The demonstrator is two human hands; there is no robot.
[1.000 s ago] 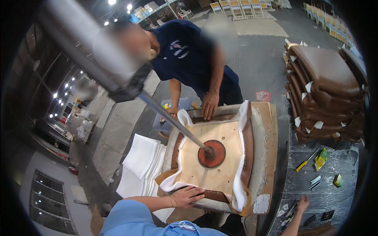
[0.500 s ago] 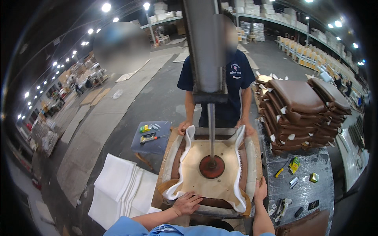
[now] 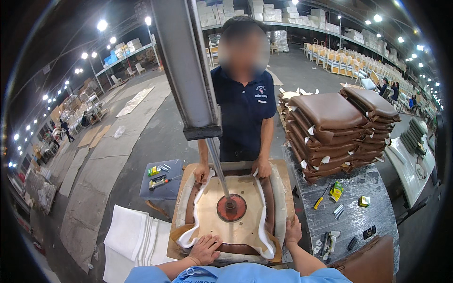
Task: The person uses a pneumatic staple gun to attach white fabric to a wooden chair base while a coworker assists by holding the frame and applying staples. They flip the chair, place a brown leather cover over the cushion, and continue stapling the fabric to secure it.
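Note:
A plywood seat panel [image 3: 203, 207] lies inside a padded frame, ringed by brown leather [image 3: 270, 200] and white padding [image 3: 188, 236]. The red disc [image 3: 231, 208] of a press presses down on the panel through a steel rod [image 3: 218, 165]. My left hand [image 3: 206, 249] lies on the near left edge of the panel and padding, its fingers stretched out. With my right hand [image 3: 293, 230] I hold the right side of the wooden board [image 3: 285, 188] under the frame; some fingers are hidden. Opposite, a co-worker's hands [image 3: 202, 173] grip the far edge of the padding.
The press column [image 3: 186, 61] leans across the view. White sheets [image 3: 127, 236] are stacked at left, beside a blue stool [image 3: 163, 184] with tools. At right, a wrapped table [image 3: 354, 212] bears a screwdriver [image 3: 322, 197], small boxes and a stack of brown leather cushions [image 3: 330, 127].
The co-worker's hands have moved inward, folding the far padding toward the panel. My view has shifted. Both my hands stay at about the same places on the work.

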